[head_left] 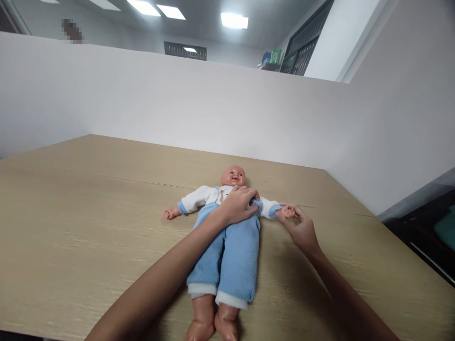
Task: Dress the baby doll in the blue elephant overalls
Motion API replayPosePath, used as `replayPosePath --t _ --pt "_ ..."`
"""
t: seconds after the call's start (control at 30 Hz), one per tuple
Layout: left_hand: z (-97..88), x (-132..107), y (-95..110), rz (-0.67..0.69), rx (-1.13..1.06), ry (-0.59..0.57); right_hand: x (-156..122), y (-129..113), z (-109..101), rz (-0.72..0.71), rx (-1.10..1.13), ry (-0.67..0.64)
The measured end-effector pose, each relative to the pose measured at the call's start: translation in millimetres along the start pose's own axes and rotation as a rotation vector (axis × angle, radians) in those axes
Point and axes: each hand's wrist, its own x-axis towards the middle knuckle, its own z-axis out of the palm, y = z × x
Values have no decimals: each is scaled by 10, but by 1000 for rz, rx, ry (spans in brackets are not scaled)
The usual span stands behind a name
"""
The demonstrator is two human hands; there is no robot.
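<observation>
A baby doll lies on its back on the wooden table, head away from me. It wears a white top and blue fleece overalls, with bare feet toward me. My left hand rests on the doll's chest, fingers curled into the blue cloth near its shoulder. My right hand pinches the doll's small hand at the end of its outstretched sleeve. The doll's other arm lies spread to the left, untouched.
White partition walls close off the table at the back and right. A dark gap with a shelf or bin lies past the table's right edge. Ceiling lights and a distant shelf show above the partition.
</observation>
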Motion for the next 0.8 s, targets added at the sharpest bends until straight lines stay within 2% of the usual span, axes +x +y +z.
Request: replayPosePath --t 0.13,0.3,0.43,0.53,0.67,0.73,0.8 --pt "-63 -46 69 43 -93 58 225 -146 395 6 201 92" --pt "-119 -124 87 84 -93 158 142 -219 785 -118 156 110" --pt "-136 -125 105 81 -91 178 1 -267 810 -283 2 23" --pt "-128 -85 102 23 -125 213 -35 -284 748 -352 -6 -65" --pt "-73 -18 10 -171 -298 240 -67 -297 732 -337 24 -90" --pt "-39 6 -53 -281 -348 195 -81 -307 760 -313 54 -90" --pt "-12 20 -98 -339 -335 141 -83 -305 801 -224 152 -83"
